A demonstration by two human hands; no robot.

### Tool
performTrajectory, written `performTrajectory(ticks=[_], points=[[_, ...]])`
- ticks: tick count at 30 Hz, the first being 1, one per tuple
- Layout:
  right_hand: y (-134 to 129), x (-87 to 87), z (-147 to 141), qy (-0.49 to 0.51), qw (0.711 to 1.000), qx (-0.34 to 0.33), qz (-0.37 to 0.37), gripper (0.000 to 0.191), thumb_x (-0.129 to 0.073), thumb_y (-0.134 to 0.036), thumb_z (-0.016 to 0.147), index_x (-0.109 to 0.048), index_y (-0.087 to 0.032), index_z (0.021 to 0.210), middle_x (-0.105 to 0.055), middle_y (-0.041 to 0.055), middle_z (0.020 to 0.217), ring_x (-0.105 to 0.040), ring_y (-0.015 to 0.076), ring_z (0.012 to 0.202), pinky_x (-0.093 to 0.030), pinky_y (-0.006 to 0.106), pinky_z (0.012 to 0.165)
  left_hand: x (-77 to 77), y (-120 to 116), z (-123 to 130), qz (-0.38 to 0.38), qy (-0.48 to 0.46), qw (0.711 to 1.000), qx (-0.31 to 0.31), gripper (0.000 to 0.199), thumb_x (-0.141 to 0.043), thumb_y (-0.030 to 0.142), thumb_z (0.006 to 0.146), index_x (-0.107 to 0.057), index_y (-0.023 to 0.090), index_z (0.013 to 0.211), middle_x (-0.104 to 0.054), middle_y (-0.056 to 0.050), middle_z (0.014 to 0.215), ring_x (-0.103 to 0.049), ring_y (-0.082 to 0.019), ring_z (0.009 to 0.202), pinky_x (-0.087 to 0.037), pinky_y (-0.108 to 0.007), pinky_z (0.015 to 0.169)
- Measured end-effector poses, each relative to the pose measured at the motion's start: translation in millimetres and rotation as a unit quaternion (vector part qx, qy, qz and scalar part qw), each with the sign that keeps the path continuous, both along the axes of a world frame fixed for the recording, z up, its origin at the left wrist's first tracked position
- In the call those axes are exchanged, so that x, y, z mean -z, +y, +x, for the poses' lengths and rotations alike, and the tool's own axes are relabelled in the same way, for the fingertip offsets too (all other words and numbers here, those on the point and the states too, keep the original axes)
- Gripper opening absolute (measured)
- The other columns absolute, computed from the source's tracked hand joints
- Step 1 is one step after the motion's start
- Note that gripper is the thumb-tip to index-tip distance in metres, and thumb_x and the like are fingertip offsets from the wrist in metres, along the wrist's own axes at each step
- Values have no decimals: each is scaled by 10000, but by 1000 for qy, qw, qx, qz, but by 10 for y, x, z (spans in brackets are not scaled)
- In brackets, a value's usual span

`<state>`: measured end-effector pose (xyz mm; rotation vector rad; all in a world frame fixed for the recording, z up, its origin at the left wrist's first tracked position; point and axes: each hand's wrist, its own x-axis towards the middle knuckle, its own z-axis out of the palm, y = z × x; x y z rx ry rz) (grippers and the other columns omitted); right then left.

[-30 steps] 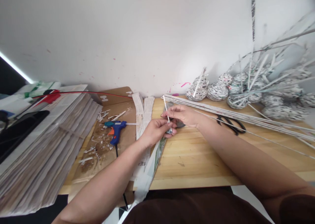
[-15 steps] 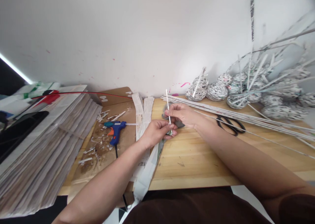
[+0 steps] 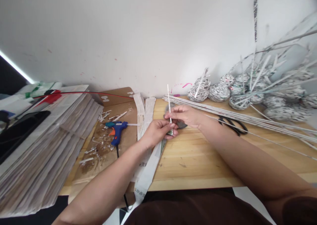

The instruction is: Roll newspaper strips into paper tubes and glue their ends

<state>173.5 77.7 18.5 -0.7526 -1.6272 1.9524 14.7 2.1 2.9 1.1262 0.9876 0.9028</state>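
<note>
My left hand (image 3: 160,131) is closed round the lower end of a thin white paper roll (image 3: 168,99), which stands nearly upright. Just above it, the fingers of my right hand (image 3: 182,115) pinch the same roll. A long flat paper strip (image 3: 150,169) runs from under my left hand down over the table's front edge. Behind my right hand lies a grey object (image 3: 182,124), mostly hidden. Where the strip meets the roll is covered by my fingers.
A blue glue gun (image 3: 119,132) lies on scrap-strewn cardboard (image 3: 104,165), beside a tall stack of paper strips (image 3: 49,145). More strips (image 3: 148,111) lie mid-table. Rightward are long paper rolls (image 3: 223,111), black scissors (image 3: 237,126) and several woven paper shapes (image 3: 199,89).
The paper roll reaches slightly higher above my hands. The flat strip's hanging part has shifted and now shows print near the table edge. Both hands keep their hold.
</note>
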Motion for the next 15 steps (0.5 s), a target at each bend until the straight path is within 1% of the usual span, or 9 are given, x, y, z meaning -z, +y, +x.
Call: performTrajectory(ticks=[3, 4, 7, 8, 9, 12, 13, 14, 15], points=[[0, -5, 8, 18, 996, 87, 1, 326, -788, -410, 689, -607, -143, 733, -645, 4, 632, -556, 84, 474, -437, 192, 444, -4, 2, -6, -5, 7, 1000, 11, 381, -693, 447, 772, -707, 94, 915, -695, -85, 775, -651, -144, 727, -544, -266, 670], [-3, -9, 12, 22, 996, 86, 0, 328, -781, -421, 699, -616, -142, 749, -652, 8, 652, -560, 83, 482, -448, 194, 457, -3, 4, -9, -5, 9, 1000, 14, 387, -689, 454, 774, -706, 96, 919, -696, -87, 780, -654, -148, 728, -542, -262, 659], [-11, -24, 23, 13, 1000, -20, -17, 360, -722, -451, 759, -657, -130, 908, -659, 25, 651, -598, 113, 508, -488, 233, 505, 7, 11, -20, -2, 6, 1000, 14, 392, -683, 460, 777, -700, 93, 913, -693, -93, 780, -660, -157, 729, -533, -253, 632], [-13, -26, 23, 7, 999, -35, -21, 361, -722, -446, 761, -659, -129, 922, -654, 22, 632, -601, 119, 505, -482, 233, 497, 11, 12, -22, -3, 3, 1000, 13, 392, -682, 459, 779, -698, 92, 913, -693, -94, 781, -661, -159, 731, -530, -253, 629], [-13, -27, 20, 4, 1000, -22, -21, 342, -738, -433, 747, -657, -133, 891, -650, 17, 620, -595, 115, 499, -468, 222, 481, 14, 12, -23, -5, 0, 1000, 15, 392, -683, 458, 779, -696, 91, 915, -694, -96, 784, -662, -160, 730, -530, -255, 630], [-3, -22, 6, 20, 995, 98, -10, 317, -805, -393, 672, -610, -145, 705, -660, 12, 653, -549, 75, 483, -429, 184, 450, 19, 8, -22, -16, -7, 1000, 24, 394, -697, 461, 765, -694, 96, 913, -695, -94, 781, -660, -156, 706, -533, -268, 639], [2, -21, 4, 28, 993, 112, -10, 325, -811, -395, 663, -605, -145, 691, -670, 17, 686, -545, 70, 489, -435, 185, 457, 18, 6, -22, -18, -8, 999, 26, 395, -701, 463, 761, -694, 97, 912, -696, -93, 781, -661, -156, 702, -534, -271, 639], [5, -20, 3, 33, 994, 98, -14, 325, -804, -408, 670, -619, -144, 711, -679, 26, 719, -553, 74, 499, -450, 194, 470, 17, 5, -22, -19, -7, 999, 28, 396, -701, 464, 760, -694, 98, 912, -696, -92, 781, -662, -158, 705, -534, -272, 639], [8, -18, 5, 31, 997, 66, -21, 327, -789, -425, 687, -643, -143, 763, -683, 35, 736, -566, 85, 508, -466, 210, 481, 15, 4, -22, -17, -6, 999, 29, 398, -697, 466, 763, -693, 98, 914, -695, -93, 782, -664, -160, 712, -533, -271, 637]])
